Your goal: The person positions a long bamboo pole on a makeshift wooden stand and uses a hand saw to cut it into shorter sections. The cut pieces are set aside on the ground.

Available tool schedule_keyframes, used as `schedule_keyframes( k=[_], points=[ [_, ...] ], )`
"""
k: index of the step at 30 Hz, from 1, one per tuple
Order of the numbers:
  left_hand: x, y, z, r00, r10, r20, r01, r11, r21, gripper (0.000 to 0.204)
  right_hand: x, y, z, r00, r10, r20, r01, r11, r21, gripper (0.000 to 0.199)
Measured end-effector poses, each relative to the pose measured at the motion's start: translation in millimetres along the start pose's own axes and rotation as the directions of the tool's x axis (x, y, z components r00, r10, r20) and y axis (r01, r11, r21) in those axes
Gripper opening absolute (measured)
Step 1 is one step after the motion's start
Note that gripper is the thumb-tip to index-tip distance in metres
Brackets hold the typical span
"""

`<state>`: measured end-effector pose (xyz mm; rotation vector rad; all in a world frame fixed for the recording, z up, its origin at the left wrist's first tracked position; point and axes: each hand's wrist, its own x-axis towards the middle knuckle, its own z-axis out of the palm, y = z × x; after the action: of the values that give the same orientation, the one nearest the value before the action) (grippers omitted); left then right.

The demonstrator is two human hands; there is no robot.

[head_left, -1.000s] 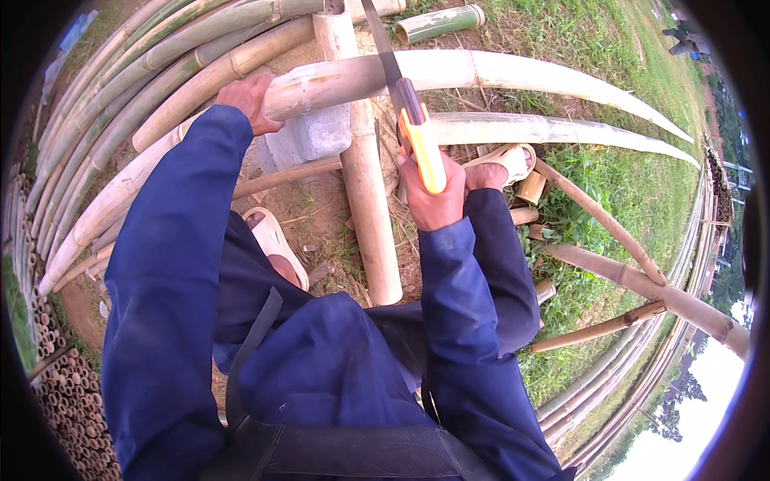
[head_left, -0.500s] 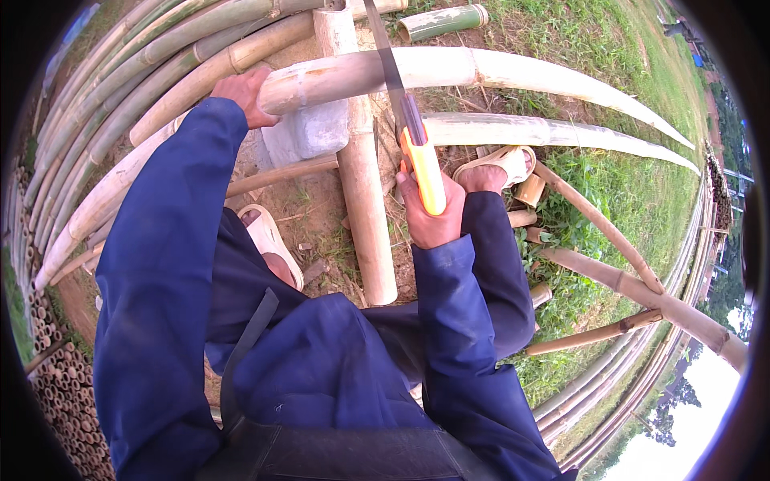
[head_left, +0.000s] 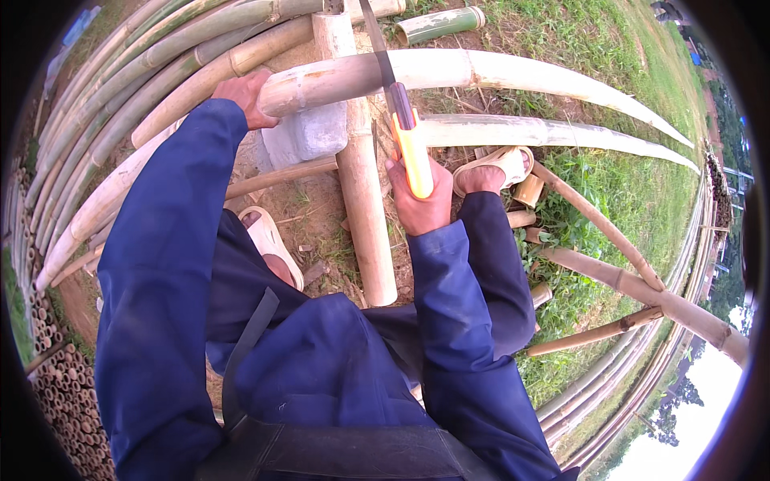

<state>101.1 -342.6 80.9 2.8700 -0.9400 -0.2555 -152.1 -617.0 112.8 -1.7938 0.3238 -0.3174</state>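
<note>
A thick pale bamboo pole [head_left: 433,69] lies crosswise in front of me, over an upright-looking bamboo post [head_left: 365,200]. My left hand [head_left: 247,96] is closed around the pole's left end. In my right hand [head_left: 421,196] is a handsaw [head_left: 413,156] with a yellow-orange handle. Its blade crosses the pole just left of a pale joint, pointing away from me. How deep the blade sits in the bamboo I cannot tell. Under the pole's left part is a whitish block [head_left: 305,135].
Several long bamboo poles [head_left: 172,52] are stacked at the left. A second pale pole [head_left: 521,130] runs below the first to the right. A short green bamboo piece [head_left: 441,26] lies on the far ground. Propped bamboo bars [head_left: 609,280] stand at the right; cut ends pile up [head_left: 68,401] lower left.
My right hand and the saw have moved a little away from me and slightly left, along the blade's line. My left hand and the pole look unmoved.
</note>
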Motion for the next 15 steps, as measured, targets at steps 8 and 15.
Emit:
schedule_keyframes(
  k=[8,15],
  points=[
    [-21,0,6,0.992,-0.014,-0.127,0.022,0.998,0.064,0.078,-174,-68,-74,0.99,0.131,0.05,-0.113,0.957,-0.269,0.041],
    [7,8,-1,1.0,-0.009,0.03,0.01,1.0,-0.024,0.077,-20,3,-2,0.998,-0.023,-0.064,0.021,0.999,-0.031,0.014]
  ],
)
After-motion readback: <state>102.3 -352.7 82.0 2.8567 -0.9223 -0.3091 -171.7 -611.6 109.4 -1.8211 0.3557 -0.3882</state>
